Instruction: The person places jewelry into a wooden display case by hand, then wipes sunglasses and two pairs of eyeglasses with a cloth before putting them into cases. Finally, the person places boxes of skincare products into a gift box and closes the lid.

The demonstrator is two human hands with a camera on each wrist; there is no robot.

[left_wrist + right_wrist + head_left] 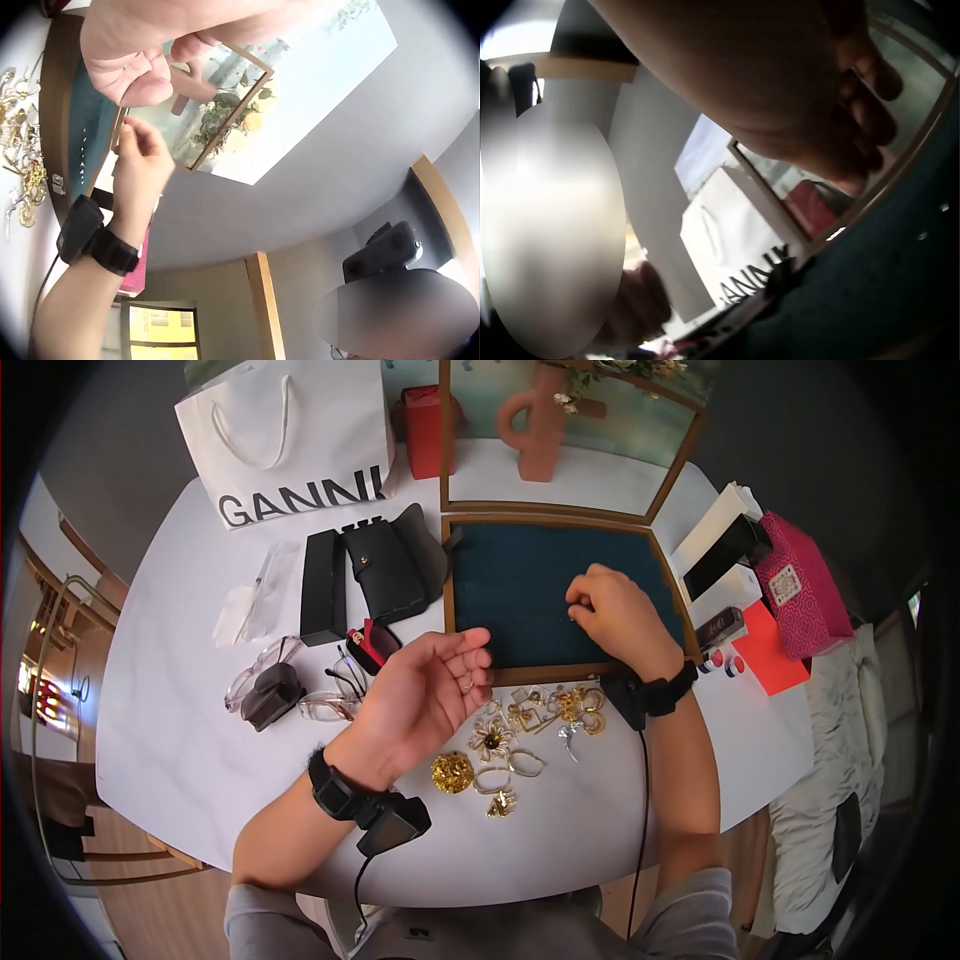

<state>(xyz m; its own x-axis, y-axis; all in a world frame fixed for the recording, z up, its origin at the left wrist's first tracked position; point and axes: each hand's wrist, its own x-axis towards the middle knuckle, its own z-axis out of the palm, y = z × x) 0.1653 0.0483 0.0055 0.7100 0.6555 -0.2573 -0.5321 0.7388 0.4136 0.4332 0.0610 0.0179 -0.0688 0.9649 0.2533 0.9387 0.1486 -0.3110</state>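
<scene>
A shallow wooden-framed case with dark teal lining (520, 600) has its glass lid (620, 470) raised. Over the lining is my right hand (625, 615), palm down with bent fingers; whether its fingertips hold anything small is unclear. Small shiny pieces (82, 157) lie in a line on the teal lining in the left wrist view, and bright specks (922, 235) show in the right wrist view. My left hand (420, 695) is turned palm up at the case's near left corner, its fingers loosely bent, with a small shiny ring-like glint at them.
Gold and silver jewelry (492, 740) lies in front of the case. To the left are eyeglasses (272, 695), black cases (385, 570) and a white paper bag (290, 445). A pink box (800, 585), a red card (770, 650) and small boxes stand right; a pink vase (540, 430) stands behind.
</scene>
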